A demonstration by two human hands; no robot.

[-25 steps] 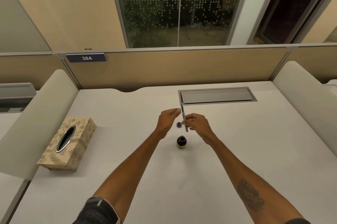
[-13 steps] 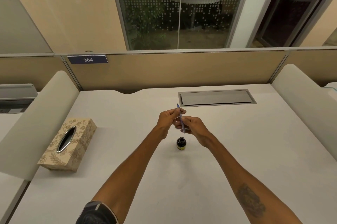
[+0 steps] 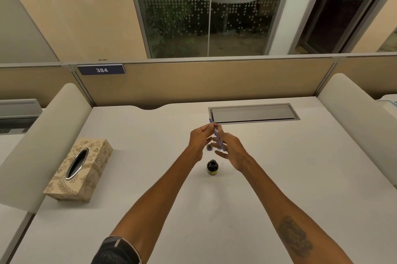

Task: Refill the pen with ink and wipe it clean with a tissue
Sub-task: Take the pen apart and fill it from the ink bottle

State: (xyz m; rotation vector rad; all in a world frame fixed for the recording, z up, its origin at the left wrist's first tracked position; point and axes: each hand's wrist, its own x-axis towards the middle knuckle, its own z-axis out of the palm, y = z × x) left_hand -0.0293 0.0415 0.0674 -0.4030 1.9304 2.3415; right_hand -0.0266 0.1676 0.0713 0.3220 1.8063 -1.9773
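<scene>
A slim blue patterned pen (image 3: 217,136) is held tilted above the white desk (image 3: 300,178), its top end pointing away from me. My left hand (image 3: 198,139) pinches its upper part. My right hand (image 3: 233,152) has its fingers curled loosely round the lower part; they are blurred. Just below the hands a small dark ink bottle (image 3: 212,167) with a yellow label stands uncapped on the desk. Its small cap (image 3: 209,147) lies behind it, partly hidden by my hands. A patterned beige tissue box (image 3: 79,169) sits at the left.
A grey metal cable flap (image 3: 253,113) is set into the desk behind the hands. Padded white dividers (image 3: 43,139) flank the desk on both sides, and a beige partition (image 3: 204,81) closes the back.
The pen has tilted further, its lower end now more to the right. My right hand has slid down and right along the pen and loosened its fingers. The cap is visible again.
</scene>
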